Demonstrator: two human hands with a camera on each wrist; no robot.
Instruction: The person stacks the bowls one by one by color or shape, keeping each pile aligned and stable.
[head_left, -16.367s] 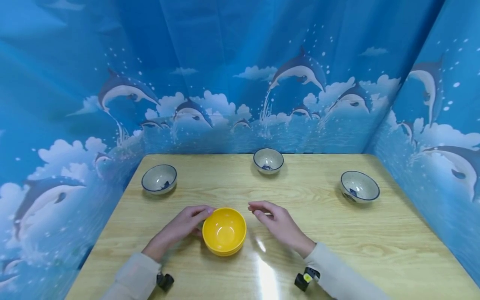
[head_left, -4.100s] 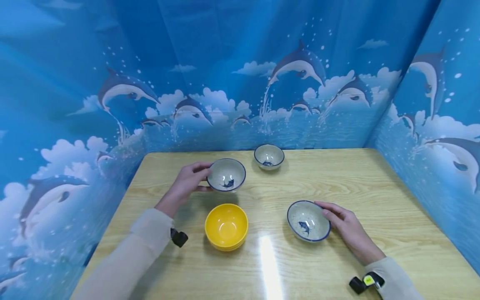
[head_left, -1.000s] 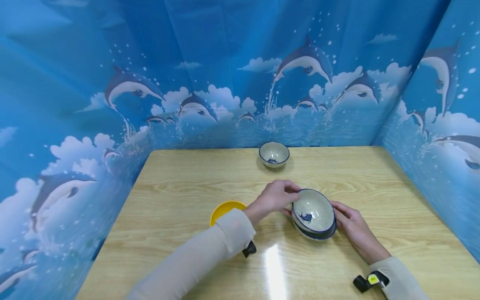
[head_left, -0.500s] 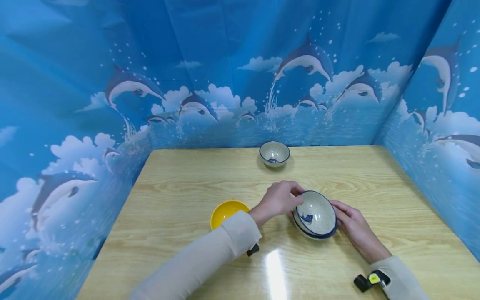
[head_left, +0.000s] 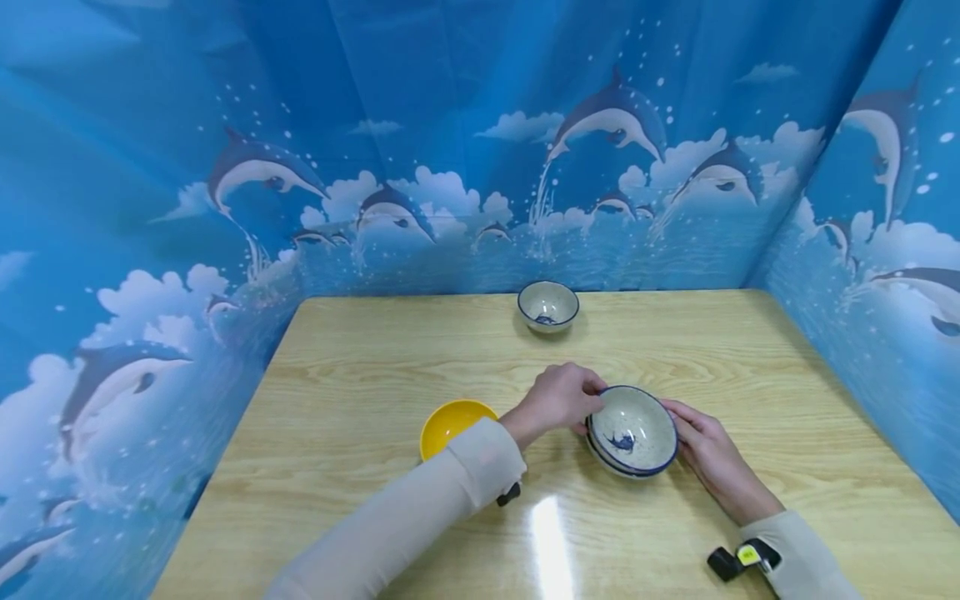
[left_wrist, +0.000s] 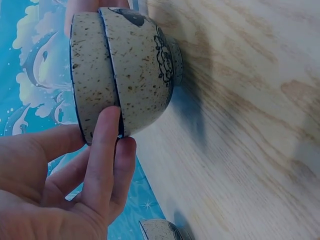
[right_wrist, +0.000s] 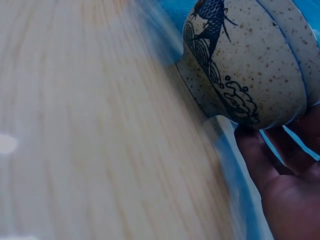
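Two speckled grey bowls with blue rims are nested at the right of the table's middle. The upper bowl (head_left: 633,425) sits inside the lower bowl (left_wrist: 140,70), its rim standing a little above the other in the left wrist view. My left hand (head_left: 557,403) pinches the upper bowl's left rim, with fingertips reaching down to the lower rim. From the right, my right hand (head_left: 708,450) holds the lower bowl, its thumb (right_wrist: 255,155) against the outer wall, below a blue fish pattern. The lower bowl's foot is close over the table in the wrist views.
A third blue-rimmed bowl (head_left: 548,307) stands at the table's back edge. A yellow bowl (head_left: 450,425) sits left of the middle, partly hidden by my left sleeve (head_left: 420,508). A dolphin-print curtain (head_left: 450,150) borders the wooden table (head_left: 360,375).
The far-left and far-right bowls have been brought together. Over the last second the upper bowl has settled lower and more level in the other. Earlier, my left hand was at the yellow bowl.
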